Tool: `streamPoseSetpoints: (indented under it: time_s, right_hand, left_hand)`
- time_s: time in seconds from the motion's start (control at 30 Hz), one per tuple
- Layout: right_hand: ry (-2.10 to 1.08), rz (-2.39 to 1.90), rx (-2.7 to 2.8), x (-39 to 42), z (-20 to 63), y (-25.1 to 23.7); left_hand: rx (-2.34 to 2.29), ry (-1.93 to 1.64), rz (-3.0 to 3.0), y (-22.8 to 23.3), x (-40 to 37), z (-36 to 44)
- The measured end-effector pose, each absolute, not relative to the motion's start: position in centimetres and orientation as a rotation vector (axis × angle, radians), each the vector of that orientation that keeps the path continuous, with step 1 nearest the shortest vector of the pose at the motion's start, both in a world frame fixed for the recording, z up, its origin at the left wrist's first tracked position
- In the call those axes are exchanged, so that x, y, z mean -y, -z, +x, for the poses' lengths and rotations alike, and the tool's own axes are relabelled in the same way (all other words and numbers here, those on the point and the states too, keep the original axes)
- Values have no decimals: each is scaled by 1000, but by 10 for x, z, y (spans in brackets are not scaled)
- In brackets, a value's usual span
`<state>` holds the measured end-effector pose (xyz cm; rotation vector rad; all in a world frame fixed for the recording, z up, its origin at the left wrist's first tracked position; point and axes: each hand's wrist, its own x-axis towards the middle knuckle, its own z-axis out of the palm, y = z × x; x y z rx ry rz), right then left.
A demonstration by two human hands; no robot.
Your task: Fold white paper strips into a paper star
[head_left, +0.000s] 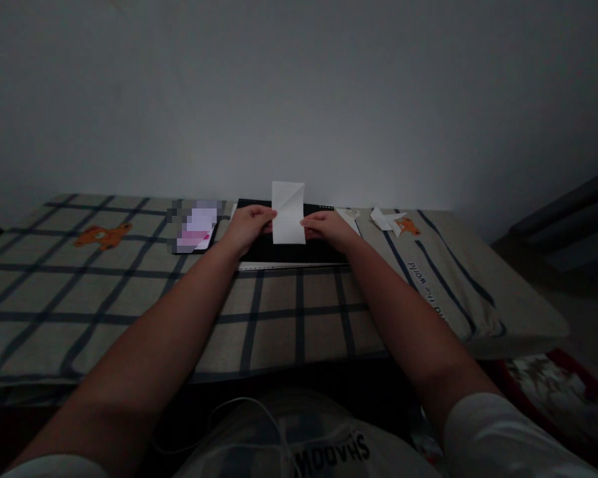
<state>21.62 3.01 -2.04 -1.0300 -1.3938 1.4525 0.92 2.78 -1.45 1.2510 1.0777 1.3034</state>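
A small white sheet of paper (288, 214) with a diagonal crease near its top is held up between both hands. My left hand (252, 224) pinches its left edge between thumb and fingers. On the opposite edge, a little lower, my right hand (327, 227) pinches it too. Behind and beneath the paper lies a flat black notebook or folder (289, 255), with white pages showing along its front edge. My wrists rest close over its two sides.
A phone (197, 227) with a lit, blurred screen lies left of the notebook. Folded white paper pieces (387, 220) lie to the right. Everything rests on a checked cloth (279, 318) with bear prints, against a grey wall (299, 93). A thin white cable (239, 400) crosses my lap.
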Motion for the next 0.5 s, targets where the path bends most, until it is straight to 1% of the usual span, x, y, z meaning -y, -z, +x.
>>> streamPoseSetpoints:
  time_s: [0.13,0.27,0.5]
  right_hand:
    - [-1437,-969,1295,-31,215,19]
    - [-1350,-1052,1246,-29,214,16]
    - [-1366,-1057,1331,-30,214,19]
  left_hand:
    - [-1088,-1253,1264,12,-24,10]
    - [-1084,-1146,1288,12,-21,12]
    - [-1085,-1200,1315,10,-19,13]
